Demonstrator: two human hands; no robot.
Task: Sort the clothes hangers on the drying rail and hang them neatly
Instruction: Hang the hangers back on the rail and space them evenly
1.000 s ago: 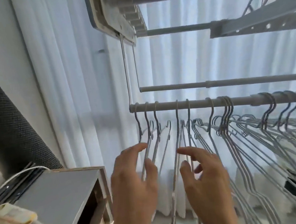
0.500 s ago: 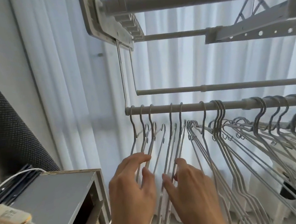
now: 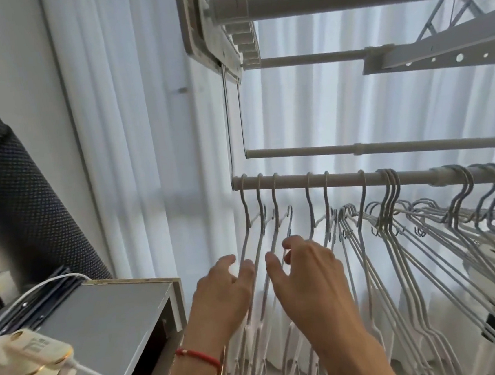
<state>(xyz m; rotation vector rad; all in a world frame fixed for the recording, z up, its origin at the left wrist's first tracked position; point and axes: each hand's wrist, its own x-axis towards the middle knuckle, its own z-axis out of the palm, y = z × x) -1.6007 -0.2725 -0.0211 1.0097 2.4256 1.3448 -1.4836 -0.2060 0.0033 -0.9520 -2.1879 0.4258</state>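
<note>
Both hands are up among the hangers at the left end of the drying rail (image 3: 345, 179). The left hand (image 3: 223, 292) sits against the sloping arms of the first three hangers (image 3: 261, 213), fingers (image 3: 246, 267) spread and curled loosely around the wires, not clamped on anything I can make out. The right hand (image 3: 309, 275) is just beside it, thumb and fingers apart, fingertips reaching into the gap before the next pair of hangers (image 3: 319, 210); whether it pinches a wire I cannot tell.

The hooks hang unevenly along the rail: three near the end, a gap, two more, one alone, then tight bunches (image 3: 389, 198) running off to the right, their lower arms crossing and tangling.

So the step in hand looks like gathering and evening out the left-hand group. The next move probably calls for closing on one hanger's shoulder and sliding its hook along the rail to sit against its neighbours, keeping the wire arms parallel so they don't snag the crossed ones on the right.
</note>
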